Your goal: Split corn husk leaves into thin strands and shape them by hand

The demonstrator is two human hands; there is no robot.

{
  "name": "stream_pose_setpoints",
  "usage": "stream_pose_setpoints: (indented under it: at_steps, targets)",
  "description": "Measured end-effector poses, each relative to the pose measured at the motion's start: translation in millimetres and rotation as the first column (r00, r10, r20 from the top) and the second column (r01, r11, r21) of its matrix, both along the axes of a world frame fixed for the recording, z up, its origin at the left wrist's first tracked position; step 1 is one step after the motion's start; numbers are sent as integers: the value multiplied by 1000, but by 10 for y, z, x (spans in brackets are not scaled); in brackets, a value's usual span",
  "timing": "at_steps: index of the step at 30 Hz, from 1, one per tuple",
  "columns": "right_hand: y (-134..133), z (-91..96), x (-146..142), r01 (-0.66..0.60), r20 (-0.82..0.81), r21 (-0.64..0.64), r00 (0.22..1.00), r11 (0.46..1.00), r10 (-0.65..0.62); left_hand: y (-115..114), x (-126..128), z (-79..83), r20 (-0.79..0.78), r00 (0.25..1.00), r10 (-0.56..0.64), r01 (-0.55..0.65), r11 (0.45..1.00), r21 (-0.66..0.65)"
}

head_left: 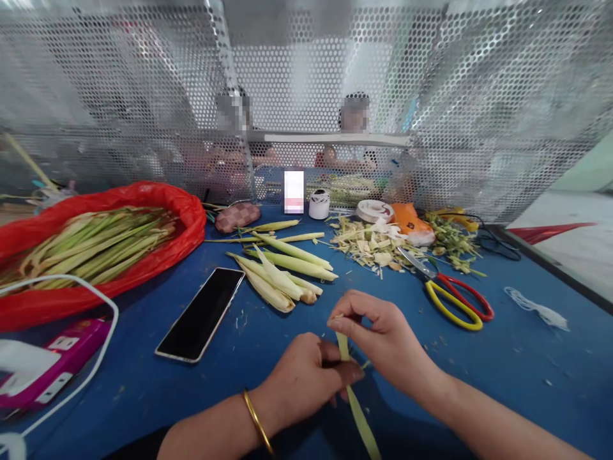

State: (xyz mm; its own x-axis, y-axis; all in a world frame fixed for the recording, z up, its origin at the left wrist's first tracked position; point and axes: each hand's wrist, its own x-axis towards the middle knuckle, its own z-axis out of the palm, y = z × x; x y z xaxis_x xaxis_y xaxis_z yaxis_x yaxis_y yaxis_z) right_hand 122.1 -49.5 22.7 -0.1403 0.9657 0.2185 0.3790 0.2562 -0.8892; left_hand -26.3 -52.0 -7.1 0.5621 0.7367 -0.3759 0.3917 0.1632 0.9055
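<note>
A long pale-green strip of husk or leaf (pixel 360 418) runs between my two hands and hangs down toward the table's front edge. My left hand (pixel 313 370), with a gold bangle on its wrist, is closed around the strip's middle. Higher up, my right hand (pixel 378 332) pinches the strip's top end between thumb and fingertips. Beyond my hands lie several pale-green corn-husk-like pieces (pixel 292 262). Scissors (pixel 443 287) with one red and one yellow handle loop rest to the right, blades partly over a heap of trimmed scraps (pixel 371 243).
A red plastic bag (pixel 191 211) of long green leaves (pixel 110 243) stands at left. Nearby are a phone (pixel 201 316), a purple power strip (pixel 62 361) and a white cable (pixel 112 306). White string (pixel 536 306) lies right. Behind a perforated metal screen (pixel 306 76) sit two people.
</note>
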Motion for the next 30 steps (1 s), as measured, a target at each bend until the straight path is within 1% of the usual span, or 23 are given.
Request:
stream_pose_setpoints:
  at_steps: [3,4,8,10,12,15,16,18,20,21,23,25,26,27,30]
  targets:
    - [0,-23,9,116,13,-28,993,993,-116,-11,-4,41,49,999,-4,6,999,-39]
    - [2,-35,9,137,14,-25,990,990,-137,-17,-8,46,58,998,-9,12,999,-41]
    - [32,-87,-1,142,-3,1,990,990,-142,-32,-28,32,61,997,-51,52,998,-20]
    - [59,-90,12,129,-16,12,991,992,-129,-22,-25,30,61,997,-42,43,999,-24]
    - [79,-63,41,112,-23,59,994,992,-111,-1,-11,45,70,998,7,-3,998,-57]
    - [57,9,77,66,10,165,998,984,-68,36,10,82,79,990,113,-102,986,-130]
    - [31,29,77,45,36,198,998,979,-53,47,12,91,79,986,148,-136,981,-136]
    - [-41,49,51,-7,120,276,992,961,-27,66,8,98,95,974,207,-196,975,-106]
    - [-118,38,2,-82,253,396,967,915,-23,84,-5,93,145,950,277,-266,959,-95]
    - [-149,23,-23,-131,327,463,945,877,-31,92,-13,88,180,931,317,-299,947,-119]
    - [-186,-19,-64,-214,439,589,894,779,-86,108,-24,83,258,886,384,-336,918,-212]
    - [-186,-64,-79,-248,488,678,856,692,-172,121,-27,87,339,847,410,-323,903,-284]
    - [-177,-83,-77,-241,490,705,845,667,-212,126,-25,92,372,833,410,-310,902,-300]
    - [-165,-98,-71,-230,488,720,838,655,-243,131,-22,97,397,821,410,-302,902,-308]
    - [-133,-125,-43,-219,492,739,821,637,-288,144,-15,115,441,787,431,-292,891,-349]
